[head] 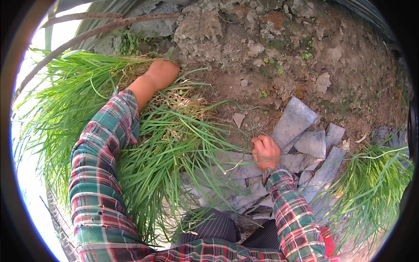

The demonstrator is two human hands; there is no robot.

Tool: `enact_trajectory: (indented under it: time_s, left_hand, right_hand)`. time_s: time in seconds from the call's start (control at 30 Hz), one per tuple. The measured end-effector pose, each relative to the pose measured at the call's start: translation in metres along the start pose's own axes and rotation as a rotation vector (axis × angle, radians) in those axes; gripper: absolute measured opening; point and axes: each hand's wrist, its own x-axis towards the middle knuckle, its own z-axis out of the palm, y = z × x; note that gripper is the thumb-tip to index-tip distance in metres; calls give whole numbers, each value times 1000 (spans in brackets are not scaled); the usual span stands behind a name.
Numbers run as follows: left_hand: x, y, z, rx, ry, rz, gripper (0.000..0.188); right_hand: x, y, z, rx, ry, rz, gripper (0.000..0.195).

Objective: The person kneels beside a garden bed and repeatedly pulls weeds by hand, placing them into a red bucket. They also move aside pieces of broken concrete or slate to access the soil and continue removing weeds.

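Observation:
My left hand reaches into the base of a dense clump of long green grass-like leaves, where dry straw-coloured blades show. Its fingers are turned down and hidden, so whether it grips anything does not show. Spilling toward my knees is another thick bunch of the green leaves. My right hand has its fingers curled, low over strips of grey sheet material. A few thin green blades lie close to its fingertips; whether they are held cannot be made out.
Bare soil rises into a rough earth bank ahead. A rusty bent metal rod arches across the upper left, near a grey stone block. More long green leaves stand at the right. Below are my striped trousers and something red.

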Motion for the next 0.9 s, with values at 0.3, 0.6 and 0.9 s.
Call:
enact_trajectory:
  time_s: [0.3,0.6,0.9]
  left_hand:
    - [4,2,-15,-96,-195,-100,15]
    - [7,2,-28,91,-244,48,14]
    - [3,-6,-3,-110,-101,-51,13]
  right_hand:
    - [1,-3,-3,35,-66,38,31]
    - [-3,-2,-1,45,-19,23,30]
    - [0,-2,-3,49,-33,28,30]
